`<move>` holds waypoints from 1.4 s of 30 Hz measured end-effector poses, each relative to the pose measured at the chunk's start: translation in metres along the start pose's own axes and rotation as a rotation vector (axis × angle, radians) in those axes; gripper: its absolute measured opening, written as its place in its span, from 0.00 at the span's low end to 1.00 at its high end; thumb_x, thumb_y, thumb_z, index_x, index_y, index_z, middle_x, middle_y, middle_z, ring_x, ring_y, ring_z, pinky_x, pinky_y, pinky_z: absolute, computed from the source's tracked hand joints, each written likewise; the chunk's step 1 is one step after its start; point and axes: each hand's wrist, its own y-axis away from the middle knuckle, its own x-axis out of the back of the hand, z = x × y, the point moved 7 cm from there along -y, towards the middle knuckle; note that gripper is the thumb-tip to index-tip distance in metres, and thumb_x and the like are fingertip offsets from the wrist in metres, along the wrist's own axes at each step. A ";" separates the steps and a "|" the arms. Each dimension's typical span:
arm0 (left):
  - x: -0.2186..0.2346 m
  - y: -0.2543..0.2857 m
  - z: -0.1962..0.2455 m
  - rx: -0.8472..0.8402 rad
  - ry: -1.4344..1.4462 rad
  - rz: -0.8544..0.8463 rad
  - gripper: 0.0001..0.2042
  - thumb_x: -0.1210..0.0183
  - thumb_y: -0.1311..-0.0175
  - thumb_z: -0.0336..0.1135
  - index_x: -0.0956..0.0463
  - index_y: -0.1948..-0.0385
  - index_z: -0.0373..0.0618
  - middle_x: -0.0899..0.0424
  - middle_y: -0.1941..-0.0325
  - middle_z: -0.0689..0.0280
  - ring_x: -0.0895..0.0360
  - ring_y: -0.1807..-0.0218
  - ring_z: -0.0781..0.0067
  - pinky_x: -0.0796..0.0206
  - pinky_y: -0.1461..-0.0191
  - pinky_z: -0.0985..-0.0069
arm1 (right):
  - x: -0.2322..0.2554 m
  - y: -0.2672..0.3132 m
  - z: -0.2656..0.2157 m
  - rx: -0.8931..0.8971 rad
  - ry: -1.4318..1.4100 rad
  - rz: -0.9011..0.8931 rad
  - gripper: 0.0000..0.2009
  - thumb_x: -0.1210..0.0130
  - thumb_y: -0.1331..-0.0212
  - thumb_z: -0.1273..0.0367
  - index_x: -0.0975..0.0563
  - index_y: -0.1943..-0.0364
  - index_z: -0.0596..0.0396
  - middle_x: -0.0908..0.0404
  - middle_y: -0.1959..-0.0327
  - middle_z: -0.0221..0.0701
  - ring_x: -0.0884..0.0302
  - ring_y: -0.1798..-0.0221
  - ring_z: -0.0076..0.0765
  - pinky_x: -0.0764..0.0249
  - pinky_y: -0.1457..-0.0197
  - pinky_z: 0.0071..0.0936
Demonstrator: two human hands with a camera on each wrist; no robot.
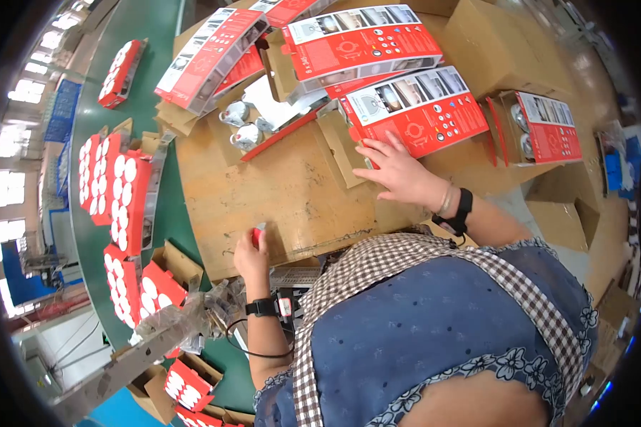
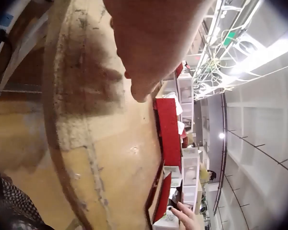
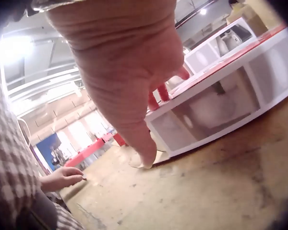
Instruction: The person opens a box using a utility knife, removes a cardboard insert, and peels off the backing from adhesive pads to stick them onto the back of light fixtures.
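My left hand (image 1: 249, 257) is low over the near left part of the wooden tabletop (image 1: 285, 192). It grips a small red thing (image 1: 256, 237) with a grey tip; I cannot tell its kind. My right hand (image 1: 406, 176) rests with spread fingers on the near left corner of a red and white printed carton (image 1: 424, 114). In the right wrist view its fingers (image 3: 163, 92) lie on the carton's top edge and the thumb (image 3: 146, 148) points down beside its end. A cardboard flap (image 1: 342, 149) sticks out at that end.
An open carton holding silvery lamps (image 1: 246, 135) lies at the left of the stack of printed cartons (image 1: 363, 43). Another open carton (image 1: 548, 128) stands at the right, near brown boxes (image 1: 506, 50). Red trays with white discs (image 1: 128, 199) line the green conveyor (image 1: 171, 171).
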 end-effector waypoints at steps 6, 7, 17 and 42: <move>-0.004 -0.011 0.006 -0.171 -0.344 0.095 0.17 0.33 0.40 0.47 0.19 0.55 0.48 0.18 0.54 0.56 0.23 0.49 0.49 0.32 0.45 0.53 | -0.023 -0.009 0.020 0.100 0.287 -0.174 0.06 0.41 0.49 0.69 0.18 0.66 0.48 0.25 0.42 0.32 0.36 0.30 0.43 0.53 0.22 0.66; -0.001 -0.012 0.007 -0.132 -0.323 0.074 0.17 0.32 0.41 0.45 0.19 0.54 0.48 0.19 0.50 0.57 0.26 0.44 0.49 0.38 0.40 0.50 | -0.026 -0.011 0.021 0.133 0.231 -0.125 0.02 0.43 0.49 0.69 0.21 0.74 0.48 0.21 0.51 0.29 0.31 0.33 0.39 0.51 0.21 0.62; -0.122 -0.055 0.175 -0.161 0.782 -0.474 0.14 0.43 0.29 0.37 0.18 0.54 0.35 0.13 0.68 0.53 0.14 0.67 0.61 0.22 0.62 0.68 | -0.051 -0.018 0.023 0.197 0.004 -0.051 0.02 0.41 0.46 0.68 0.21 0.72 0.47 0.21 0.62 0.23 0.24 0.44 0.35 0.46 0.22 0.56; -0.208 -0.062 0.197 0.021 0.718 -0.320 0.09 0.46 0.34 0.31 0.21 0.64 0.32 0.17 0.74 0.57 0.20 0.78 0.70 0.24 0.77 0.71 | -0.087 -0.012 0.011 0.084 0.595 -0.156 0.21 0.39 0.43 0.61 0.20 0.45 0.49 0.25 0.36 0.33 0.36 0.29 0.31 0.49 0.26 0.60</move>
